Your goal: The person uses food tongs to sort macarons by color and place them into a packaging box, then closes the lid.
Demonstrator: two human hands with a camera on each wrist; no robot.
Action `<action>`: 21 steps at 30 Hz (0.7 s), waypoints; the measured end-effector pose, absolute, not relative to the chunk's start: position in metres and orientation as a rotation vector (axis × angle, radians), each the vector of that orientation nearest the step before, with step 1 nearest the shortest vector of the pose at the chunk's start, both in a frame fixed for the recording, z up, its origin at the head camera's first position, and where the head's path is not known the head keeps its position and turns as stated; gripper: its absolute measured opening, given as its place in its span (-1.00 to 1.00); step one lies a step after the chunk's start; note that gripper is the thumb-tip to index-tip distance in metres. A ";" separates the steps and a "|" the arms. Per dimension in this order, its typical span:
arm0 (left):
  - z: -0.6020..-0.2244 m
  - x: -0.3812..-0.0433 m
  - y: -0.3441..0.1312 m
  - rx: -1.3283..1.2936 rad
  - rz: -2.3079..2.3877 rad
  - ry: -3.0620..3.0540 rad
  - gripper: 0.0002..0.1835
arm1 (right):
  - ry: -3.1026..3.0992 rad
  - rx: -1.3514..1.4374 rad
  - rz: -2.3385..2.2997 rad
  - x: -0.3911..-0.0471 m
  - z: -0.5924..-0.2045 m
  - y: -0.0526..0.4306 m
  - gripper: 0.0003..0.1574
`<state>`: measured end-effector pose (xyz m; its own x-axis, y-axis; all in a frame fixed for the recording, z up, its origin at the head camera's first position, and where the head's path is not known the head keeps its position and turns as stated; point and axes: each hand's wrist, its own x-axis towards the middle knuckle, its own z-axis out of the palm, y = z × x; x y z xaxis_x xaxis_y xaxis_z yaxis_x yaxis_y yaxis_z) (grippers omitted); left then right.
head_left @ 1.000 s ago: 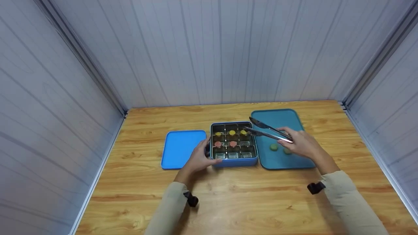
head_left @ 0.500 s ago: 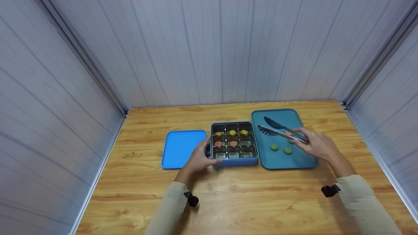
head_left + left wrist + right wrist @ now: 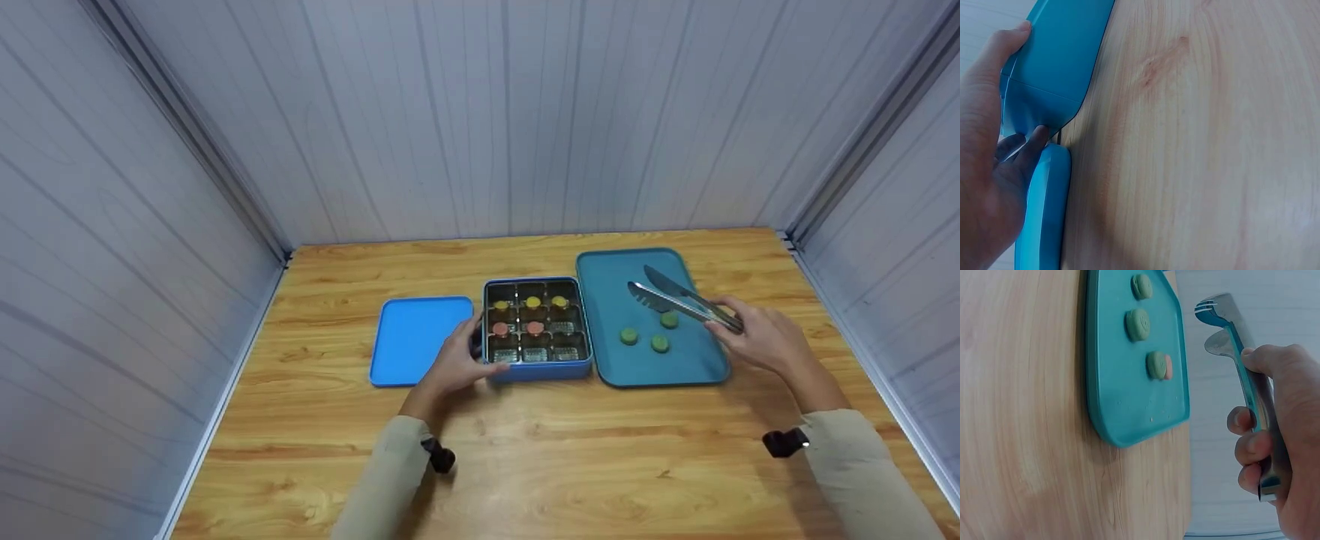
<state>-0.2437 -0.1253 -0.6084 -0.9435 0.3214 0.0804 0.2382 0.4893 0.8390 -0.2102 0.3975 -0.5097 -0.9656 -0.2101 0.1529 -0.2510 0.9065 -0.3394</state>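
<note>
Right hand (image 3: 763, 339) grips the tongs (image 3: 664, 283), tips apart and unloaded above the teal tray (image 3: 637, 367); left hand (image 3: 456, 364) holds the blue box (image 3: 551, 371). Step in hand — apparently pick-up. Next move likely calls for lowering the tips astride the pink macaron (image 3: 1168, 367) — just beside a green macaron (image 3: 1156, 364).

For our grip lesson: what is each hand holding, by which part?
Right hand: tongs, by the handle end. Left hand: blue box, by its near-left corner.
</note>
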 end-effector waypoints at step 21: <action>-0.594 -0.238 -0.118 0.429 1.456 2.585 0.34 | -3.067 0.072 0.613 -0.219 -0.522 0.396 -0.36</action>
<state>-0.2381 -0.1184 -0.5940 -0.9490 0.3150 0.0147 0.1758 0.4900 0.8538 -0.2188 0.3955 -0.5217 -0.9989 -0.0427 0.0218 -0.0478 0.9221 -0.3840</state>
